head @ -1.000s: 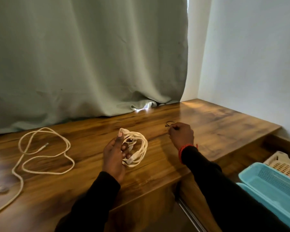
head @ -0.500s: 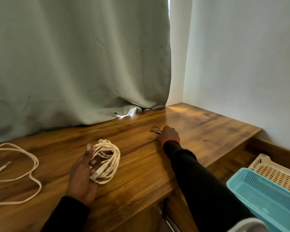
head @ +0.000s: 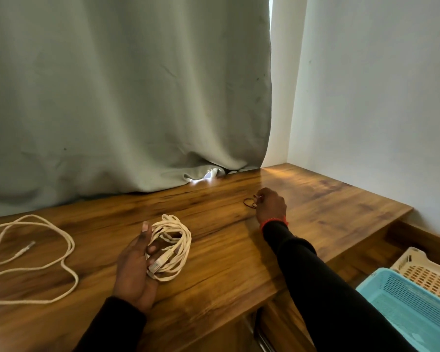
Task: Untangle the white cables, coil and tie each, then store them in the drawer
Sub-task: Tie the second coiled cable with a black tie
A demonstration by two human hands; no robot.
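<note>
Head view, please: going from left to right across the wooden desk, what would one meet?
Loose white cable lying in open loops → left hand holding the coiled white cable → small dark tie loop → right hand pinching it → light blue plastic basket, off the desk's right edge.

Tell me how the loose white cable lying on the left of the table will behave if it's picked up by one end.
The loose cable looks floppy: it lies in slack, uneven loops on the table, so it would probably trail and drag. It looks thin, so likely light. Its small plug end may swing free.
</note>
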